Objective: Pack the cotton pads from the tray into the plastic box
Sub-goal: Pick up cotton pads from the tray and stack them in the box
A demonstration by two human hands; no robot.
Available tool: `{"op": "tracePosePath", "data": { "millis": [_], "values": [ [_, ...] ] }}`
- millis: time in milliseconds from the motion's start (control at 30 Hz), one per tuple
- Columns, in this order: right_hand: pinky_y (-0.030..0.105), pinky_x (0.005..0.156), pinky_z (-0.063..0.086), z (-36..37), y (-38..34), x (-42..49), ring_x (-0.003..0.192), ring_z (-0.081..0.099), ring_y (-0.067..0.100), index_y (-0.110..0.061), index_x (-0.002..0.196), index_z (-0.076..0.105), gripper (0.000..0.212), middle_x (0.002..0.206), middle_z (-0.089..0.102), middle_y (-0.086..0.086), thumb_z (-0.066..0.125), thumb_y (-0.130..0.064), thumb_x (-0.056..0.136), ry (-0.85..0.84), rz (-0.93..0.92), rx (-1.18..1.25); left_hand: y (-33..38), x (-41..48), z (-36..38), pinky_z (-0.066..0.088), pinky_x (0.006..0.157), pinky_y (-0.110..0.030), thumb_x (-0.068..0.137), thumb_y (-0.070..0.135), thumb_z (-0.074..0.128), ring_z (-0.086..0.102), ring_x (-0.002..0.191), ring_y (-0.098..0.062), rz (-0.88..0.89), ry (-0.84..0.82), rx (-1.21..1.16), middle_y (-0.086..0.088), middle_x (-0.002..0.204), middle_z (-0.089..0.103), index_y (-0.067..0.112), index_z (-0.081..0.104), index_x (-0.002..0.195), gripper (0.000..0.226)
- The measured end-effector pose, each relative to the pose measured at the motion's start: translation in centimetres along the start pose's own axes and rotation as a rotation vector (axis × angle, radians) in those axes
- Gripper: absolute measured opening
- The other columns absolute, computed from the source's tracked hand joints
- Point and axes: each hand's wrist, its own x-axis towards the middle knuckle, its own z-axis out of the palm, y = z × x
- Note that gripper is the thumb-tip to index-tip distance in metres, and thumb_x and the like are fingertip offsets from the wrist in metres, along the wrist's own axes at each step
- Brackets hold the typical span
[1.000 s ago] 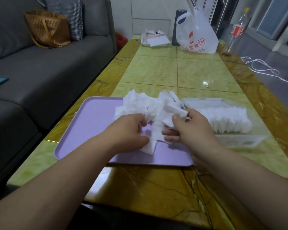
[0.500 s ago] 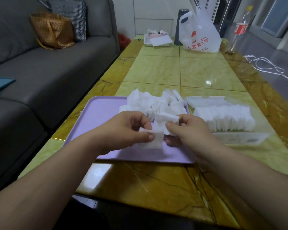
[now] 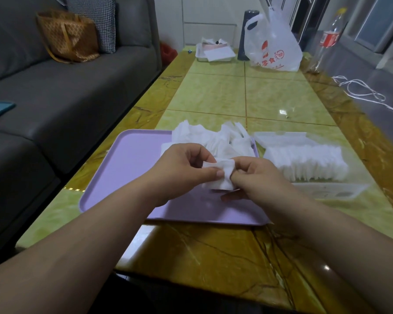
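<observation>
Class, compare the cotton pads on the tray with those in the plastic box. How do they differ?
The tray pads lie in a loose, jumbled heap; the box pads stand on edge in a neat row. The tray pads rest on an opaque purple tray; the box pads sit in a clear box. Both are white.

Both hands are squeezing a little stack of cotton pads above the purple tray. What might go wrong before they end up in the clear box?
The left hand and right hand pinch the held pads between fingertips, so one may slip and drop onto the tray. The plastic box already looks nearly full with its packed row, so squeezing more in may crumple or topple pads.
</observation>
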Motion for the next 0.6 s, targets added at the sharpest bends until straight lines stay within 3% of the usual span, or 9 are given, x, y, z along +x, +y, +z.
{"op": "tracePosePath", "data": {
  "millis": [133, 233, 367, 500, 600],
  "values": [
    [0.05, 0.087, 0.062, -0.4, -0.4, -0.2, 0.093, 0.077, 0.039, 0.002, 0.11, 0.074, 0.021, 0.106, 0.076, 0.027, 0.066, -0.013, 0.097, -0.019, 0.007, 0.119, -0.1, 0.4, 0.6, 0.037, 0.05, -0.014, 0.078, 0.023, 0.09, 0.045, 0.052, -0.004, 0.031, 0.068, -0.017, 0.006, 0.064, 0.055, 0.013, 0.071, 0.088, 0.024],
    [0.053, 0.08, 0.064, -0.4, 0.1, -0.2, 0.087, 0.078, 0.039, 0.003, 0.104, 0.071, 0.025, 0.1, 0.073, 0.031, 0.074, -0.019, 0.094, 0.157, -0.077, 0.024, 0.0, 0.7, 1.9, 0.042, 0.054, -0.014, 0.081, 0.027, 0.087, 0.051, 0.058, -0.004, 0.095, 0.131, -0.001, 0.007, 0.071, 0.064, 0.013, 0.07, 0.091, 0.024],
    [0.05, 0.077, 0.065, -0.9, -0.4, -0.2, 0.076, 0.079, 0.027, -0.005, 0.105, 0.064, 0.017, 0.101, 0.076, 0.018, 0.063, -0.022, 0.102, 0.416, -0.099, 0.099, -0.9, 1.8, 3.1, 0.051, 0.066, -0.018, 0.087, 0.029, 0.075, 0.063, 0.073, -0.006, 0.072, 0.189, 0.192, 0.011, 0.084, 0.07, 0.024, 0.068, 0.097, 0.013],
    [0.061, 0.086, 0.06, -0.9, -1.0, -0.4, 0.075, 0.08, 0.021, -0.016, 0.106, 0.057, 0.012, 0.11, 0.071, 0.013, 0.055, -0.028, 0.105, 0.473, -0.104, 0.15, -1.3, 2.1, 4.3, 0.054, 0.072, -0.034, 0.08, 0.051, 0.073, 0.063, 0.081, -0.013, -0.014, 0.167, 0.521, 0.009, 0.088, 0.063, 0.025, 0.061, 0.094, 0.032],
    [0.047, 0.082, 0.065, -0.8, -1.0, -0.4, 0.076, 0.08, 0.02, -0.013, 0.108, 0.056, 0.014, 0.115, 0.069, 0.013, 0.054, -0.026, 0.106, 0.467, -0.097, 0.162, -1.0, 2.0, 4.3, 0.053, 0.069, -0.033, 0.077, 0.052, 0.077, 0.061, 0.078, -0.014, -0.017, 0.139, 0.537, 0.007, 0.084, 0.061, 0.022, 0.061, 0.088, 0.036]
  ]
}}
